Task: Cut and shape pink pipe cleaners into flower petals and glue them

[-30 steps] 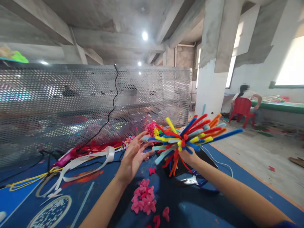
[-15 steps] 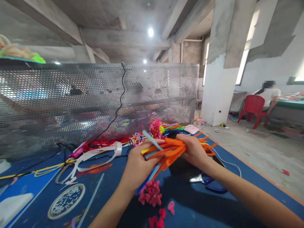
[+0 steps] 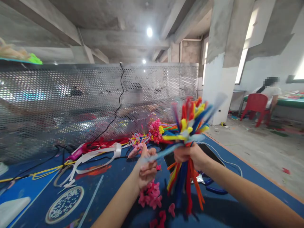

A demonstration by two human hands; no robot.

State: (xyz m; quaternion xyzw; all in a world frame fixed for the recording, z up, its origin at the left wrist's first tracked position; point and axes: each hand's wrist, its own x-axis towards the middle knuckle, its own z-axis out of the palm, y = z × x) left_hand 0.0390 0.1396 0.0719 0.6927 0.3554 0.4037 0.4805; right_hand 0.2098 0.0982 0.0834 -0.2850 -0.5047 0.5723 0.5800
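My right hand (image 3: 190, 155) is wrapped round the middle of a thick bunch of fuzzy pipe cleaners (image 3: 194, 120). Red, blue, yellow and orange stems fan out above the fist and hang below it; their upper ends are blurred. To the left, my left hand (image 3: 146, 166) has curled fingers closed on a light blue pipe cleaner (image 3: 163, 153) that reaches across to the bunch. Under the hands lie pink fuzzy flowers (image 3: 150, 194) and a few loose pink pieces (image 3: 171, 209). Scissors with blue handles (image 3: 216, 188) lie partly hidden behind my right forearm.
A perforated metal panel (image 3: 95, 101) rises behind the blue table (image 3: 114, 202). White ribbon (image 3: 95, 158), a pink glue gun (image 3: 77, 153), a round dish of white beads (image 3: 65, 202) and a dark tablet-like slab (image 3: 211, 152) lie around. A person sits on a red chair (image 3: 255, 106) at far right.
The bunch has turned from lying sideways between both hands to upright in my right hand. My left hand has let go of the bunch and drawn left with one light blue pipe cleaner.
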